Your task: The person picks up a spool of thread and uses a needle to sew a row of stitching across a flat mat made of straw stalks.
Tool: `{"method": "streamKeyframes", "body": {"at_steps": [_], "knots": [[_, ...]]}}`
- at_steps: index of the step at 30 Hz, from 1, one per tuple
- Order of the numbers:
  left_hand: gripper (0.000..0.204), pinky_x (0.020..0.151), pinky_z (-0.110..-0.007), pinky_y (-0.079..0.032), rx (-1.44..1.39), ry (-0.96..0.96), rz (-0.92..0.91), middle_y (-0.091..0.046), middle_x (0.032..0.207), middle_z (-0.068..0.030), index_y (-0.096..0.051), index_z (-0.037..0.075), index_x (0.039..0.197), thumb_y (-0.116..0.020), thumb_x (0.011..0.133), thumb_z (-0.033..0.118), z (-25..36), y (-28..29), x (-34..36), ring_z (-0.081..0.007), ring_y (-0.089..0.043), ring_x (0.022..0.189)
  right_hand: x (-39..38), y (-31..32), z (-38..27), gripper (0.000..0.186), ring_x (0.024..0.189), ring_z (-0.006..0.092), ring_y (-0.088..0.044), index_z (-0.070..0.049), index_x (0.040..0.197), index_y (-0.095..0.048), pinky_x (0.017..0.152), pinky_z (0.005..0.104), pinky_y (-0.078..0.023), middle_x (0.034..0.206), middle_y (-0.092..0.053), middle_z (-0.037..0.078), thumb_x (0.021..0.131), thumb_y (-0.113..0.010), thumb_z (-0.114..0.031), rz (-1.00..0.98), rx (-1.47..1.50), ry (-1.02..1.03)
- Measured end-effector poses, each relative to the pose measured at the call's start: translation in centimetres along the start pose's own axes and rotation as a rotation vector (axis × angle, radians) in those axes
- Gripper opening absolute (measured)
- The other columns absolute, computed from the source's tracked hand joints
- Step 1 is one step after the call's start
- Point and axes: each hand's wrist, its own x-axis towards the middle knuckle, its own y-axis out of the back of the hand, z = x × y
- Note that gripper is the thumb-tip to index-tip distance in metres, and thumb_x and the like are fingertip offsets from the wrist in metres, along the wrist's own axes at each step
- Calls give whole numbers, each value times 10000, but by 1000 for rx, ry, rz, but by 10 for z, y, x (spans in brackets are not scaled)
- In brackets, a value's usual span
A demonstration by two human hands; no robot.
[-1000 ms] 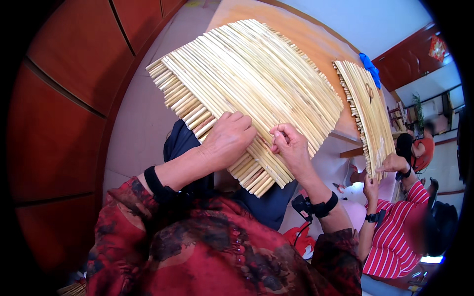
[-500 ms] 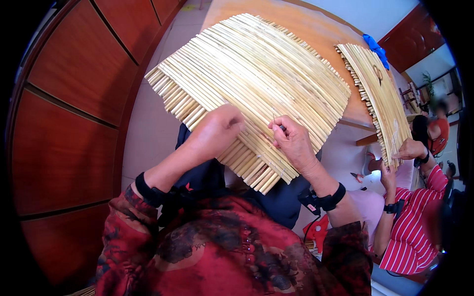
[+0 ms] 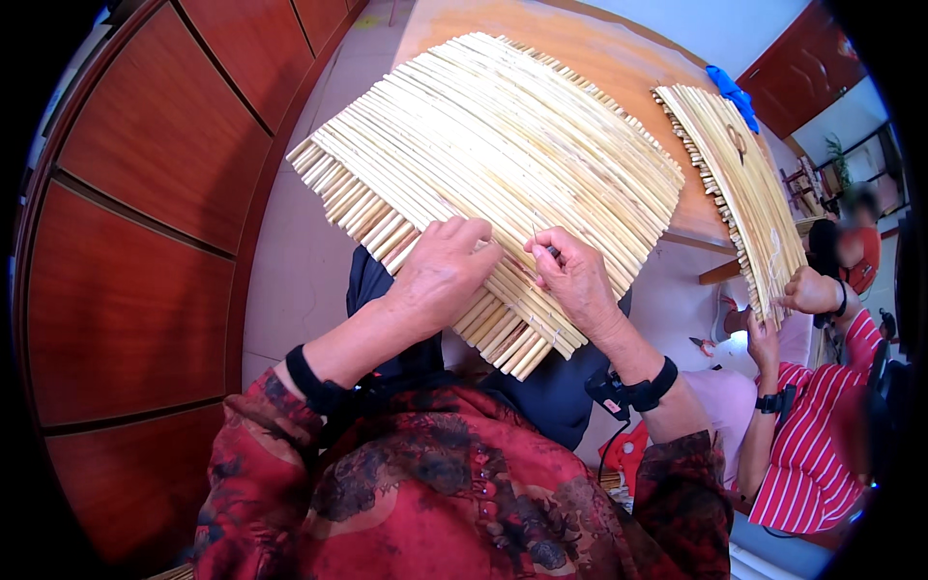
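A mat of pale, straight stalks (image 3: 483, 135) lies across my lap and the table, its cut stalk ends stacked along the near left edge. My right hand (image 3: 575, 271) is closed in a pinch over the near part of the mat. A thin needle (image 3: 535, 228) points up from its fingertips, and a dark band, perhaps a thimble, shows on one finger. My left hand (image 3: 440, 271) rests on the near left edge, a little apart from the right. Its fingers are curled, and what they pinch, if anything, is hidden.
An orange-brown table (image 3: 425, 34) bears the mat's far part. At the right, a co-worker in a striped shirt (image 3: 812, 464) handles a second stalk mat (image 3: 739, 184) with scissor-like handles on it. A blue cloth (image 3: 733, 95) lies behind. Red-brown cabinets (image 3: 135, 280) stand left.
My left hand has moved right along the mat's near edge, closer to my right hand. The right hand with the needle has stayed nearly in place.
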Motion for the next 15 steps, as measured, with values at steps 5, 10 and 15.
{"method": "streamKeyframes", "body": {"at_steps": [5, 10, 15], "knots": [[159, 728, -360, -415, 31, 8, -89, -520, 874, -94, -529, 20, 804, -617, 671, 31, -6, -7, 4, -266, -518, 841, -4, 2, 2, 105, 556, 100, -571, -25, 914, -575, 542, 242, -455, 620, -568, 47, 863, -527, -104, -24, 84, -24], [121, 727, -367, -421, -77, 49, -74, -514, 838, -108, -509, 16, 764, -600, 686, 20, -10, -2, 5, -294, -516, 830, -6, 5, 0, 109, 554, 94, -568, -21, 917, -574, 540, 237, -454, 669, -580, 54, 865, -526, -103, -5, 90, -16], [96, 656, -364, -440, -221, 207, -72, -515, 768, -129, -506, 5, 759, -590, 714, 22, -10, 3, 5, -315, -531, 742, 0, -1, 2, 111, 641, 231, -587, -32, 885, -593, 598, 310, -465, 749, -597, 117, 831, -556, -121, -23, -57, 125]]}}
